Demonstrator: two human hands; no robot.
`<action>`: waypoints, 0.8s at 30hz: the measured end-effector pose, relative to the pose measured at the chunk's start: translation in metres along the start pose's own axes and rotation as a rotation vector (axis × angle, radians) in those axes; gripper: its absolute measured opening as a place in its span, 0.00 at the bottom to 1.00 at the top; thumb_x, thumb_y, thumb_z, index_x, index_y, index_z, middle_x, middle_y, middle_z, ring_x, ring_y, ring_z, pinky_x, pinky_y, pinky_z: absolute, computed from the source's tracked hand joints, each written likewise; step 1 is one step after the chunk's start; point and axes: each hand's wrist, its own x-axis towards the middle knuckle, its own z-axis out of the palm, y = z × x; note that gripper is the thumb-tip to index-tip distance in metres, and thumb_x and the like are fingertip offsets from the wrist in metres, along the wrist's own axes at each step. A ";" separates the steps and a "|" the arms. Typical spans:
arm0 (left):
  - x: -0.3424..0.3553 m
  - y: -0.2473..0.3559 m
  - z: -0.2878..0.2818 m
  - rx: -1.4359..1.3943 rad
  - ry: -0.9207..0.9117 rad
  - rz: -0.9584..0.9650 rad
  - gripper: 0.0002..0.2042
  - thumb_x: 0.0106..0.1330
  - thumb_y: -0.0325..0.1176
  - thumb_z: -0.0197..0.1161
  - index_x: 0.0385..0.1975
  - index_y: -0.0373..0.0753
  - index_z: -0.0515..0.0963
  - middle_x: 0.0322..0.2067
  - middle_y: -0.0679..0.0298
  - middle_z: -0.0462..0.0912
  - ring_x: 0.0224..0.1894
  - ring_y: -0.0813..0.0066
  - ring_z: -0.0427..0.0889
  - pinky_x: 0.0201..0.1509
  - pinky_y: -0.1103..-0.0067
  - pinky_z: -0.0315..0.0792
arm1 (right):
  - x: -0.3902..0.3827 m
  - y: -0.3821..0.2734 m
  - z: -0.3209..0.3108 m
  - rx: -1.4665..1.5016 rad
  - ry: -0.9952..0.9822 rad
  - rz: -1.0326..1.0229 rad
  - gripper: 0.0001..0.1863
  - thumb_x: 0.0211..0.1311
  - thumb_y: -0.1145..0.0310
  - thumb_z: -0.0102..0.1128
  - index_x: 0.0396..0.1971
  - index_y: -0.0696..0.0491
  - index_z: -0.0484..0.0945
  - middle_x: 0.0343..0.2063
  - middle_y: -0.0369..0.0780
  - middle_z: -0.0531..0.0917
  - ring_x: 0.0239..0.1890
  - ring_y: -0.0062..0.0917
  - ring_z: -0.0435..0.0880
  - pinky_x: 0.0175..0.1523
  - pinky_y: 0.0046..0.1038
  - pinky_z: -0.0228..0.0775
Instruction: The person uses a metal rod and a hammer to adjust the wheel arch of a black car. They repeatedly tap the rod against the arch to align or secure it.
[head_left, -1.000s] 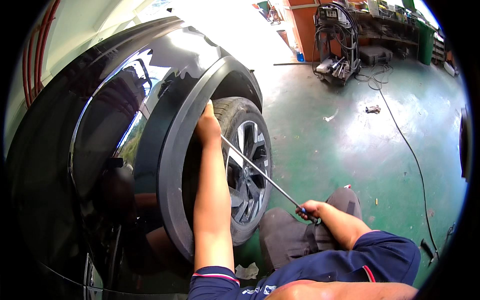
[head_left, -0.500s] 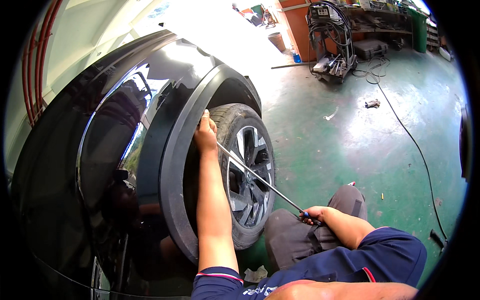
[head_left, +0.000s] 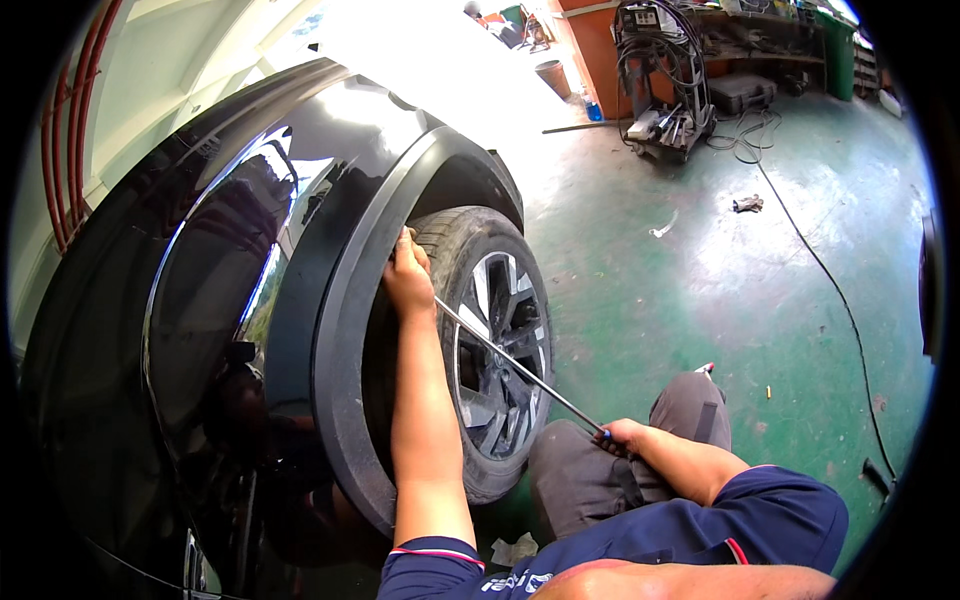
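Note:
A long thin metal rod (head_left: 540, 384) slants across the face of a car wheel (head_left: 500, 350), which has a black and silver rim. My right hand (head_left: 622, 437), resting by my knee, is closed round the rod's handle end, where a bit of blue shows. The rod's far end passes behind my left wrist and is hidden in the wheel well. My left hand (head_left: 408, 280) is up between the tyre tread (head_left: 450, 232) and the black wheel arch trim (head_left: 345, 300), fingers curled. What those fingers grip cannot be made out.
The glossy dark car body (head_left: 220, 270) fills the left side. On the green floor lie a crumpled glove (head_left: 747, 204) and a black cable (head_left: 820, 258) running from a wheeled machine (head_left: 662, 85). A dark case (head_left: 742, 92) and a green bin (head_left: 836, 55) stand at the back right.
My left hand has shifted slightly down along the arch. The right hand and the rod's handle end have moved a little down and left. The view has turned slightly.

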 end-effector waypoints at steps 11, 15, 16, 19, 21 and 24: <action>-0.003 0.001 -0.003 0.087 -0.063 0.003 0.13 0.78 0.37 0.50 0.41 0.32 0.75 0.12 0.73 0.59 0.12 0.86 0.55 0.15 0.82 0.51 | -0.011 -0.011 -0.020 -0.149 -0.049 0.103 0.13 0.73 0.59 0.48 0.26 0.43 0.72 0.15 0.27 0.71 0.13 0.15 0.67 0.18 0.22 0.61; -0.001 -0.001 -0.004 0.099 -0.069 -0.015 0.13 0.78 0.37 0.49 0.42 0.32 0.74 0.12 0.73 0.59 0.12 0.86 0.55 0.15 0.82 0.50 | -0.011 -0.014 -0.018 -0.155 0.012 0.147 0.14 0.73 0.60 0.49 0.25 0.44 0.73 0.14 0.29 0.71 0.12 0.17 0.67 0.18 0.23 0.61; -0.002 -0.002 -0.004 0.101 -0.065 -0.019 0.13 0.78 0.37 0.49 0.42 0.32 0.74 0.12 0.73 0.59 0.12 0.86 0.55 0.15 0.82 0.50 | -0.012 -0.011 -0.016 -0.137 0.020 0.115 0.14 0.73 0.60 0.49 0.25 0.44 0.73 0.14 0.29 0.71 0.12 0.17 0.67 0.18 0.23 0.61; -0.004 0.003 0.000 0.091 -0.058 -0.015 0.13 0.78 0.37 0.49 0.42 0.32 0.74 0.12 0.73 0.59 0.12 0.85 0.55 0.16 0.82 0.50 | 0.000 0.001 -0.015 -0.105 0.037 0.021 0.14 0.73 0.61 0.46 0.25 0.45 0.75 0.14 0.29 0.71 0.12 0.17 0.66 0.17 0.24 0.59; -0.004 0.004 -0.001 0.073 -0.045 -0.014 0.13 0.78 0.37 0.50 0.42 0.32 0.74 0.12 0.73 0.59 0.12 0.85 0.55 0.16 0.82 0.50 | 0.001 0.007 -0.003 -0.006 0.048 -0.016 0.15 0.73 0.61 0.45 0.25 0.45 0.75 0.14 0.29 0.71 0.12 0.17 0.65 0.17 0.24 0.58; -0.004 0.005 -0.005 0.052 -0.049 -0.032 0.13 0.78 0.38 0.50 0.42 0.32 0.74 0.12 0.73 0.59 0.12 0.85 0.55 0.16 0.82 0.51 | 0.004 0.011 0.011 0.039 0.038 -0.030 0.15 0.73 0.60 0.45 0.25 0.44 0.75 0.14 0.29 0.70 0.11 0.17 0.64 0.17 0.23 0.57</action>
